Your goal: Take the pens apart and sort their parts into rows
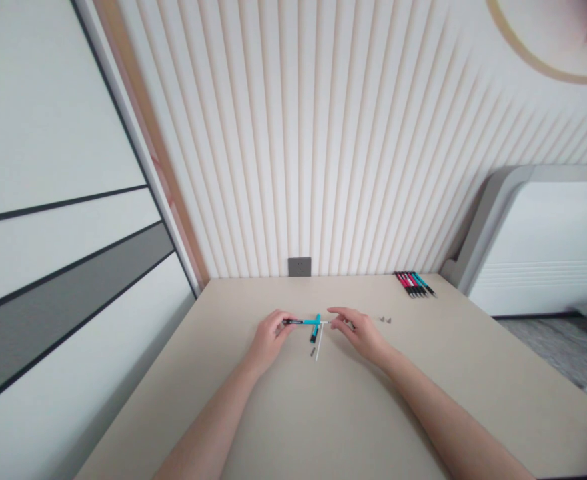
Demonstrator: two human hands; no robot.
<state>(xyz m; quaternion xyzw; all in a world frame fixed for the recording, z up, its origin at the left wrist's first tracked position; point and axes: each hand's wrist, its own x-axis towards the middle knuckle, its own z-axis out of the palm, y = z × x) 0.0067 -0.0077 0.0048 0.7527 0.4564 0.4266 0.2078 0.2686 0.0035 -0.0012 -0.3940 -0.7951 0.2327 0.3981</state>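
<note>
My left hand (271, 335) is closed around the black end of a blue and black pen barrel (309, 322), which lies level and points right. A thin pale pen refill (325, 323) shows at the barrel's right end. My right hand (356, 331) pinches that refill between thumb and fingers, its index finger stretched out above. Beneath the held barrel, another blue and black pen part (314, 333) lies slantwise on the table. Beside it are a white stick-like refill (319, 345) and a small dark grey piece (312, 351), too small to name.
Two small metallic pen tips (385, 320) lie right of my right hand. Several red, white and blue pens (415, 285) are lined up at the table's back right. The beige table (293, 413) meets a ribbed wall with a dark socket (299, 267). A cabinet (73, 280) borders the left.
</note>
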